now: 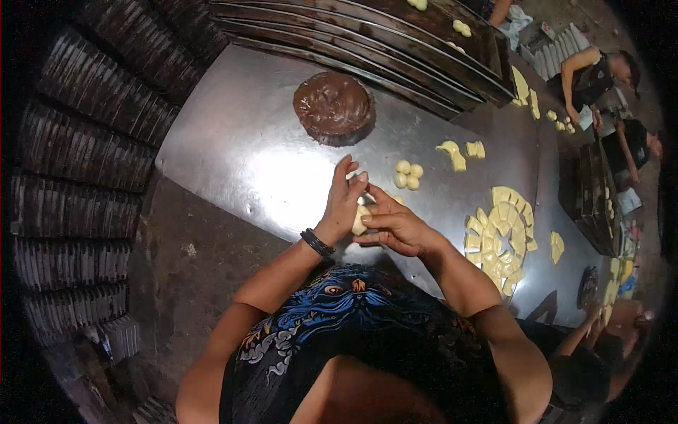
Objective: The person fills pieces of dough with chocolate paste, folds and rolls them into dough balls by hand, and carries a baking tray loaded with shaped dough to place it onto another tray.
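Observation:
Over the steel table's near edge, both my hands meet around a pale yellow piece of dough (360, 220). My left hand (342, 201) cups it from the left, its fingers partly curled. From the right, my right hand (397, 225) pinches the same piece between thumb and fingers. Just beyond them, several round dough balls (408, 175) sit clustered on the table. A large, shiny brown mound of paste (332, 106) lies farther back. To my right, many cut dough pieces (503, 244) are spread in a rough ring. Part of the held dough is hidden by my fingers.
The steel table (212, 120) runs off to the right. Stacked dark trays (367, 39) line its far side, and racks of trays (78, 205) stand at the left. Loose dough strips (453, 155) lie beyond the ring. Other people (593, 78) work at the right.

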A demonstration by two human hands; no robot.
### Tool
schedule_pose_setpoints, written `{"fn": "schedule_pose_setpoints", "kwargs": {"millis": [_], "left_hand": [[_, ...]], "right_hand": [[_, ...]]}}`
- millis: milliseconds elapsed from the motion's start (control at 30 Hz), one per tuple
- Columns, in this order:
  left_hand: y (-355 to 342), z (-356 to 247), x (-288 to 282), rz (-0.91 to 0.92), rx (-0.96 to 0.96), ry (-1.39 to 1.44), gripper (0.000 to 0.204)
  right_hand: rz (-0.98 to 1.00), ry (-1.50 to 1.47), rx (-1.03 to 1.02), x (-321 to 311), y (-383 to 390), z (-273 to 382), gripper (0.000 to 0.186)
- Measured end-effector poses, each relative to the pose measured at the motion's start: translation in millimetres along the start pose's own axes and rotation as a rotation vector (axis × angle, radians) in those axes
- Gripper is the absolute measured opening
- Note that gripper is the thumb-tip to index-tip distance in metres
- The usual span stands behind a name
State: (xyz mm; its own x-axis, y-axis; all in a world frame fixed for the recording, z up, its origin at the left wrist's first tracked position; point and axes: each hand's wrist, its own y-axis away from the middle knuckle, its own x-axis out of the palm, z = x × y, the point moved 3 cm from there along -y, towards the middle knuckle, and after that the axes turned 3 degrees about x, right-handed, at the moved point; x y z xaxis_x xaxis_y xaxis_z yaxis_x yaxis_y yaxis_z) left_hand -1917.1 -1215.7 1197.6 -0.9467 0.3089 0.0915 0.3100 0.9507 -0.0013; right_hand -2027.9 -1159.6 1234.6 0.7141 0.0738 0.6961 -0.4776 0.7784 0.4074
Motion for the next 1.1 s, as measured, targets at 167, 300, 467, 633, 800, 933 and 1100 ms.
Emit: {"fn": "schedule_pose_setpoints", "kwargs": {"millis": [167, 300, 467, 633, 800, 933, 1100], "left_hand": [[-15.5, 6.9, -35.5, -0.162, -0.244, 0.647, 0.06], [-25.8, 17.4, -86.8, -0.377, -0.255, 0.573, 0.042], [-18.7, 20.2, -135.8, -0.429, -0.253, 0.581, 0.025], [-3.8, 17.1, -151.0, -0.471, -0.258, 0.567, 0.024], [-18.0, -6.3, -122.1, -0.289, -0.22, 0.485, 0.03], [-20.7, -0.6, -65.1, 0.09, -0.439, 0.451, 0.046], [5.2, -5.2, 15.5, 0.294, -0.399, 0.434, 0.04]], "right_hand": [[0.154, 0.193, 0.285, 13.1, -59.2, 26.1, 0.06], [-0.382, 1.467, -0.614, 23.6, -121.4, 88.1, 0.027], [-0.538, 1.975, -0.267, -1.1, -178.7, 93.0, 0.026], [-0.337, 1.283, -0.157, -14.4, -168.5, 102.9, 0.025], [-0.142, 0.306, -0.053, -27.9, -117.1, 72.9, 0.026], [0.042, -0.187, -0.124, -31.1, -64.6, 36.2, 0.034], [0.024, -0.283, -0.22, -70.5, -6.3, 3.4, 0.042]]}}
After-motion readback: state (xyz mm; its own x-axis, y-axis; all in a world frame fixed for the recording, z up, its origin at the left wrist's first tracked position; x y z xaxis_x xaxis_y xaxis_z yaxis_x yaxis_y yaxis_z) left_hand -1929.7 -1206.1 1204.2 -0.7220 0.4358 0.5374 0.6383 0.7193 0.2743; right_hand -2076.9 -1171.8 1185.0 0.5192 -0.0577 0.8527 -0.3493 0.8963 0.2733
